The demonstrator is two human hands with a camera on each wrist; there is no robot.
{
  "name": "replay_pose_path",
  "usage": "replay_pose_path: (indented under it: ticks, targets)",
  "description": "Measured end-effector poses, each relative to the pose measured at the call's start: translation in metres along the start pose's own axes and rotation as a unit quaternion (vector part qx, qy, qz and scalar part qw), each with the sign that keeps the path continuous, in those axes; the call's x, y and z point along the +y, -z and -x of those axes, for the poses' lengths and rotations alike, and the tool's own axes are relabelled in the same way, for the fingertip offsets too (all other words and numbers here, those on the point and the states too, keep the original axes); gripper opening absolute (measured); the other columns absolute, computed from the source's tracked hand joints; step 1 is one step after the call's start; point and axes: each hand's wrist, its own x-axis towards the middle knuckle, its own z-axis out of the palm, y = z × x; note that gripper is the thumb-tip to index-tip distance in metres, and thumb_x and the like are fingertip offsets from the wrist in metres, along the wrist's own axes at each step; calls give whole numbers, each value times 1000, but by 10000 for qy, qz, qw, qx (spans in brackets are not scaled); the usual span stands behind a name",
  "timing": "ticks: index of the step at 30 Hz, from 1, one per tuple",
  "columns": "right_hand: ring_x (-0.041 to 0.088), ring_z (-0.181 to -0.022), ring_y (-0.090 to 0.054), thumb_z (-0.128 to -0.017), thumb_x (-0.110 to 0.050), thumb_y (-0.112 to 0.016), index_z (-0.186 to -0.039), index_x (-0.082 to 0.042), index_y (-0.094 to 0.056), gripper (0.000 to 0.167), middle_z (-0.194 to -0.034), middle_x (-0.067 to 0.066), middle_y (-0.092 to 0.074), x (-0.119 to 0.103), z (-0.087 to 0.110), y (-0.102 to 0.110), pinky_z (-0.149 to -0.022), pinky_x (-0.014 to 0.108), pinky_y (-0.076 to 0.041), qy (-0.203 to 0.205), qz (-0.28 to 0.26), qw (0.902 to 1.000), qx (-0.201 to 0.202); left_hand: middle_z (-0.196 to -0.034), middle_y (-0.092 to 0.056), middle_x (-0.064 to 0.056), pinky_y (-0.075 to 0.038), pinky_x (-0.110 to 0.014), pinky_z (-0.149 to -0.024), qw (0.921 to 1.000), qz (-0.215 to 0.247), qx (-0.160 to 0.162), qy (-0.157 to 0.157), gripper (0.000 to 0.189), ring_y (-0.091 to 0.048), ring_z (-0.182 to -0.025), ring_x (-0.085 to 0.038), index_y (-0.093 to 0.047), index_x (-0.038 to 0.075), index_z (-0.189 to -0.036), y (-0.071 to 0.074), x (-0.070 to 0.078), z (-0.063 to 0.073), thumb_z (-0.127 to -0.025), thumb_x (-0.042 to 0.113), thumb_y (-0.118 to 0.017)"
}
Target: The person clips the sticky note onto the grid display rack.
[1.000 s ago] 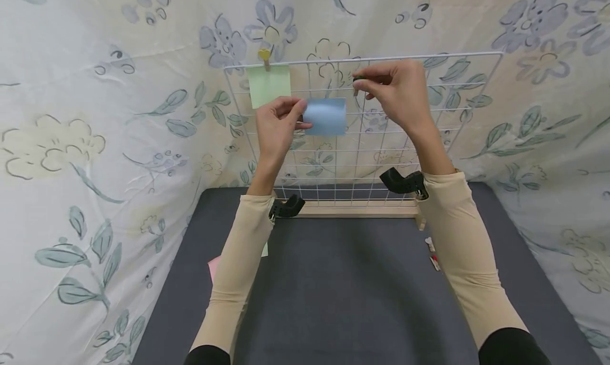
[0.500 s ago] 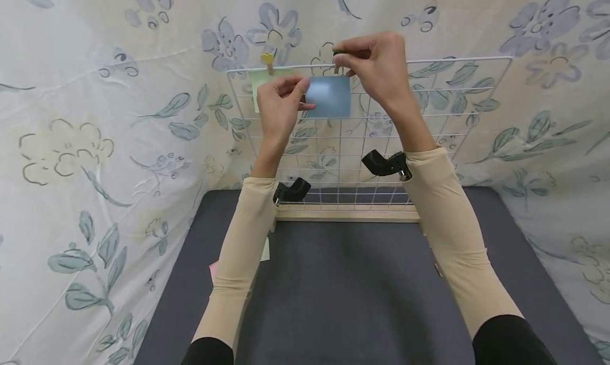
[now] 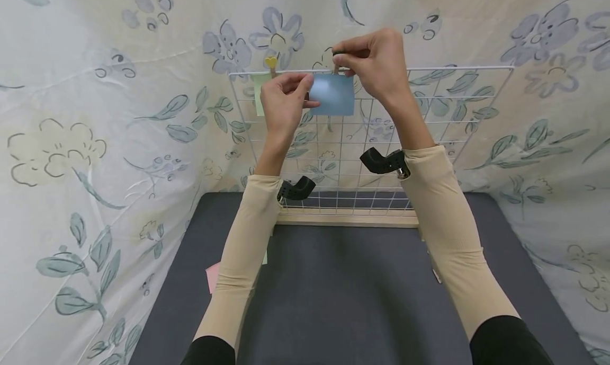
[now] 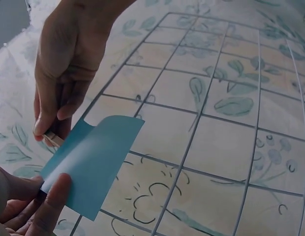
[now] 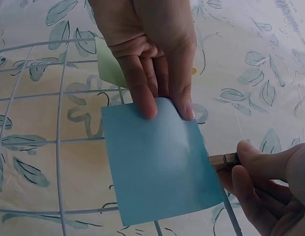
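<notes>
A blue paper card (image 3: 332, 95) lies against the top of a white wire grid (image 3: 381, 122). My left hand (image 3: 286, 97) pinches the card's left edge between thumb and fingers. At the card's top edge, my right hand (image 3: 374, 63) pinches a small wooden clothespin (image 5: 222, 161). The clothespin's tip meets the card at the grid's top bar in the right wrist view, and my fingers cover its other end. Left of the card, a green paper (image 3: 259, 95) hangs from the top bar under a clothespin with a yellow heart (image 3: 271, 63); my left hand partly hides that paper.
The grid stands in a wooden base (image 3: 348, 217) at the back of a dark table (image 3: 343, 296). Pink paper (image 3: 212, 276) shows beside my left sleeve. Small clips (image 3: 436, 275) lie partly hidden by my right sleeve. A floral cloth (image 3: 71, 142) hangs behind.
Both hands have risen to the grid's top bar, the left carrying the blue card. The right hand has moved left, bringing the clothespin to the card's top edge.
</notes>
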Motion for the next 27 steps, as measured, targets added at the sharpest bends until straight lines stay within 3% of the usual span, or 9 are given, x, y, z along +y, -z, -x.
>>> replay_pose_path:
  ticks: [12,19,27]
  targets:
    - [12,-78,-68,-92,-12,-69,-109,0,-74,22,-107,15,-72,2,0,0,-73,17,-58,-5,72,9999,-77,-97,-72,-22,-63,-30,-58,9998,-60,211,30,20,-71,-67,-20,-71,-9,-103,-2,2,3,-91,7,-69]
    - [10,-78,-68,-91,-14,-71,-109,-2,-74,22,-109,13,-72,4,0,-1,-69,17,-58,1,197,9996,-208,-96,-71,-24,-63,-31,-59,9998,151,115,32,20,-69,-65,-19,-71,-10,-102,-4,5,3,-91,6,-70]
    - [13,-87,-70,-91,-16,-72,-113,-3,-73,26,-112,13,-71,4,0,1,-72,17,-58,12,154,9994,-295,-96,-72,-23,-63,-30,-62,9996,87,118,-225,20,-71,-69,-21,-71,-11,-101,-2,3,3,-90,6,-70]
